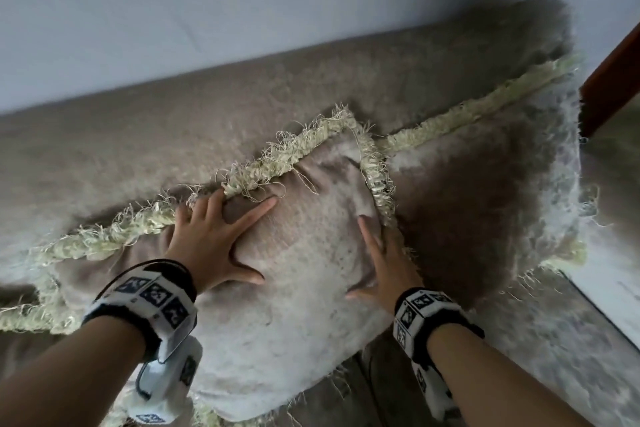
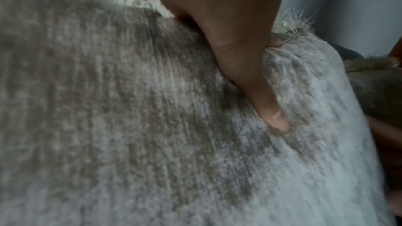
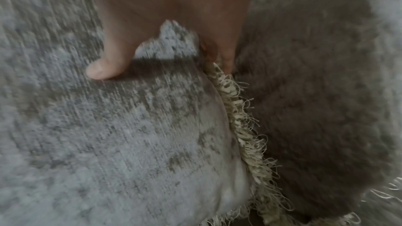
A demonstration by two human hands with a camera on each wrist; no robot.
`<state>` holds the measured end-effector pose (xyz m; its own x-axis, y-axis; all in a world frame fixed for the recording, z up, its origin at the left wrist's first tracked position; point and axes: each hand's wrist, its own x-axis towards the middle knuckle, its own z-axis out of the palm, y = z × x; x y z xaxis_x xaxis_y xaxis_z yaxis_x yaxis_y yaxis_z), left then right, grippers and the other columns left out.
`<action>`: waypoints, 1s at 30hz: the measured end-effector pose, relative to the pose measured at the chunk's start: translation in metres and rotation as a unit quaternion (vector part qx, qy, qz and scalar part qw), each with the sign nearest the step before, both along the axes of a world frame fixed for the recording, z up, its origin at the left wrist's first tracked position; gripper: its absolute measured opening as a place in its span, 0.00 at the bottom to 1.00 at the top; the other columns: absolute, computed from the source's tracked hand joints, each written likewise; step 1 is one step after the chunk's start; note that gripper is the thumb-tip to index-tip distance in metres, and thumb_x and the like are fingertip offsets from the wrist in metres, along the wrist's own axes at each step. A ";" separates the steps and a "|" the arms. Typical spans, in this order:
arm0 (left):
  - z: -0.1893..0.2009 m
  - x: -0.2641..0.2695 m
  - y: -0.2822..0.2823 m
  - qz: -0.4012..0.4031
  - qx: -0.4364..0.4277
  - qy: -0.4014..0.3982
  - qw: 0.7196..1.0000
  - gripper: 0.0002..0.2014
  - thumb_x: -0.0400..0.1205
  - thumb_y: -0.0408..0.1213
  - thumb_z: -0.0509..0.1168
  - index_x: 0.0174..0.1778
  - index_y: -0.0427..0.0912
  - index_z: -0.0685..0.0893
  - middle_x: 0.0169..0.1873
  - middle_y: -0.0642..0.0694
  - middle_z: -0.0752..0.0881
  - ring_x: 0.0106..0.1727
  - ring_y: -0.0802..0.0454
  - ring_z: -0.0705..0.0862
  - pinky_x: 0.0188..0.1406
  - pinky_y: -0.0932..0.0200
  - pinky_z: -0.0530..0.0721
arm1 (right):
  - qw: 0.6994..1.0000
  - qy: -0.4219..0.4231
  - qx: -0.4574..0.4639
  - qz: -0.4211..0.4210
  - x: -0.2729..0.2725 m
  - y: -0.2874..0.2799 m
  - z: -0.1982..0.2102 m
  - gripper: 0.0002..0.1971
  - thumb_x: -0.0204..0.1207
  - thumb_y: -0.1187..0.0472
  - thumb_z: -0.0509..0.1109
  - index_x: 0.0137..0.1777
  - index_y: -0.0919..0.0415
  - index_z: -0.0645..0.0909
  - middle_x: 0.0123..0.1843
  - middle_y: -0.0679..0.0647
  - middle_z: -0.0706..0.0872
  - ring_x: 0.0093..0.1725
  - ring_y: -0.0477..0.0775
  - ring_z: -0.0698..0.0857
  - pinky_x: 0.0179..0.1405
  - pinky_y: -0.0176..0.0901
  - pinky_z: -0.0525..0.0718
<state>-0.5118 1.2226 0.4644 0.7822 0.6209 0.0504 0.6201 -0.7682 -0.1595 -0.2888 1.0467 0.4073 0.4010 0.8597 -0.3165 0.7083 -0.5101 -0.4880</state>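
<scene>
A beige plush cushion [image 1: 304, 253] with a pale fringe [image 1: 277, 156] leans on the sofa. My left hand [image 1: 214, 239] lies spread on its upper left part, with the outer fingers reaching the top fringe. In the left wrist view the thumb [image 2: 261, 92] presses into the cushion [image 2: 130, 109]. My right hand [image 1: 384, 260] lies flat along the cushion's right edge with straight fingers. In the right wrist view its thumb [image 3: 108, 64] rests on the cushion face [image 3: 130, 143], and its fingers sit beside the side fringe [image 3: 243, 126], against the neighbouring cushion [image 3: 326, 92].
A second fringed cushion [image 1: 478, 204] stands to the right, partly under the first. Another fringed edge [image 1: 97, 243] shows at the left. The sofa backrest [image 1: 173, 135] runs behind, below a pale wall [image 1: 207, 10]. A brown wooden piece [image 1: 609, 73] is at the far right.
</scene>
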 end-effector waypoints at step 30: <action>0.064 -0.043 -0.055 0.067 -0.035 -0.050 0.996 0.61 0.42 0.81 0.60 0.76 0.68 0.57 0.43 0.39 0.77 0.43 0.40 0.78 0.39 0.47 0.80 | 0.997 0.018 0.004 0.074 -0.009 -0.010 0.057 0.72 0.41 0.35 0.81 0.69 0.22 0.23 0.85 0.48 0.55 0.80 0.63 0.61 0.77 0.62 0.64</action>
